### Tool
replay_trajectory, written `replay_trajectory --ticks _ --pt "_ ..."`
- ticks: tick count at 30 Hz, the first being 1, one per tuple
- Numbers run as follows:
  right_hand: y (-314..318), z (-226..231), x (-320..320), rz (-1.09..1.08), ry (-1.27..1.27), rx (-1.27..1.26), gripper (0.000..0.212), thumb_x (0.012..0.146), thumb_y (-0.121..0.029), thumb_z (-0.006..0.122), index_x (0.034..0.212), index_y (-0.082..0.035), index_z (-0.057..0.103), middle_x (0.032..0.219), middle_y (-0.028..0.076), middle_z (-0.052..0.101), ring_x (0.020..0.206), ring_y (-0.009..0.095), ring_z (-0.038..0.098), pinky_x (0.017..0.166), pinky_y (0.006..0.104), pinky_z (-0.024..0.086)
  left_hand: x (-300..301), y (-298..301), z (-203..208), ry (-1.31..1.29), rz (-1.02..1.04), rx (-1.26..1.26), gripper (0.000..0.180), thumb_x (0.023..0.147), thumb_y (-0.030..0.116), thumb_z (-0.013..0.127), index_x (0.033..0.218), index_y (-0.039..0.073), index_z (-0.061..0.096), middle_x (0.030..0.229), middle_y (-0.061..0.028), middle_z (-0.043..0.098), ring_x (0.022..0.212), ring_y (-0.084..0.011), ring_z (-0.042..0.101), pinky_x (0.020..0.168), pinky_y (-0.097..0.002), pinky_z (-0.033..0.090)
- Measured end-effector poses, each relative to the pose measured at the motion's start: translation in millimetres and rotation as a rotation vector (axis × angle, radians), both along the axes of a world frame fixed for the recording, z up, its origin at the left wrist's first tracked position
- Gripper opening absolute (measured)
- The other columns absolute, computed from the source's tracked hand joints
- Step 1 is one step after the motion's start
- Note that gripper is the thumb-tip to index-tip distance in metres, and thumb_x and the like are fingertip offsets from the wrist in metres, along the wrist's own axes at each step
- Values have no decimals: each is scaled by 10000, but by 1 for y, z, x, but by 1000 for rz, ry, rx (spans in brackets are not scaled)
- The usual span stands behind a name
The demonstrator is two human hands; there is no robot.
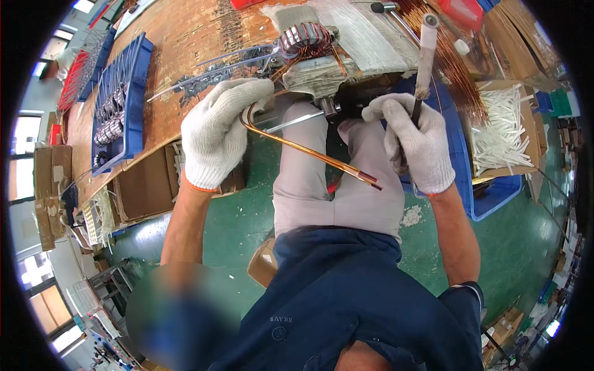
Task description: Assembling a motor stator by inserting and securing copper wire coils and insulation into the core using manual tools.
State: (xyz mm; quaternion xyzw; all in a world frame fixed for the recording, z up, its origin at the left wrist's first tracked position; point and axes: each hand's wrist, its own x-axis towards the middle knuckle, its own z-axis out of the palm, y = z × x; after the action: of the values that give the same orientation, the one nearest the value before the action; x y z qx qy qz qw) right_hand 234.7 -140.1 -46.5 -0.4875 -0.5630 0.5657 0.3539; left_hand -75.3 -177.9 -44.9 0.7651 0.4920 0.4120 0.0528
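Note:
My left hand [216, 130], in a white knit glove, is closed on a bundle of copper wires [309, 151]. The bundle bends in a hook beside the fingers, and its cut ends reach down to the right over my lap. My gloved right hand [421, 139] grips a tool with a pale wrapped shaft [426, 62] and a round metal end pointing away from me. Ahead, between the hands, a ring-shaped coil [306, 41] wound with copper wire rests on a holder [315, 77] padded with pale wrapping. A steel bar [298, 120] sticks out below it.
On the left of the worn wooden bench [179, 43] a blue tray [137, 117] holds several wound rings. Long copper wires [455, 74] lie at the right. Beyond them are a carton of white strips [502, 127] and a blue crate [495, 201].

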Motion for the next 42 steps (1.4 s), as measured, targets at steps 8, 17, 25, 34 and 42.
replay_trajectory --ticks 8,17,25,34,42 --pt "-21 -32 11 -113 64 -207 312 1071 -300 617 1055 -12 737 797 35 722 466 45 528 377 231 361 33 26 57 278 -57 113 157 992 23 651 1122 7 738 1006 -104 748 906 -184 715 837 -324 568" --pt "-37 -38 10 -7 8 -266 465 1137 -385 469 1126 21 696 680 37 622 446 94 527 451 271 453 40 55 61 -766 -241 -227 244 1068 220 595 964 0 614 905 -26 592 834 -143 567 777 -306 460" --pt "-71 -39 -4 207 -141 -115 400 1061 -150 530 1437 -15 558 825 37 611 590 104 578 492 246 487 39 164 70 -1262 -37 -539 455 996 468 726 768 197 441 596 72 343 439 -85 325 409 -290 272" --pt "-65 -33 -22 191 -11 -257 506 1078 -159 497 1556 -9 429 840 70 597 539 88 518 477 265 499 38 182 62 -1148 37 -517 428 969 530 733 847 130 642 659 40 482 502 -93 419 471 -299 342" --pt "-67 -22 -36 136 82 -289 492 1057 -137 557 1519 5 462 932 99 674 557 133 611 479 280 502 32 211 39 -816 23 -186 558 1004 492 678 904 -58 677 791 -78 662 721 -174 592 660 -371 490"
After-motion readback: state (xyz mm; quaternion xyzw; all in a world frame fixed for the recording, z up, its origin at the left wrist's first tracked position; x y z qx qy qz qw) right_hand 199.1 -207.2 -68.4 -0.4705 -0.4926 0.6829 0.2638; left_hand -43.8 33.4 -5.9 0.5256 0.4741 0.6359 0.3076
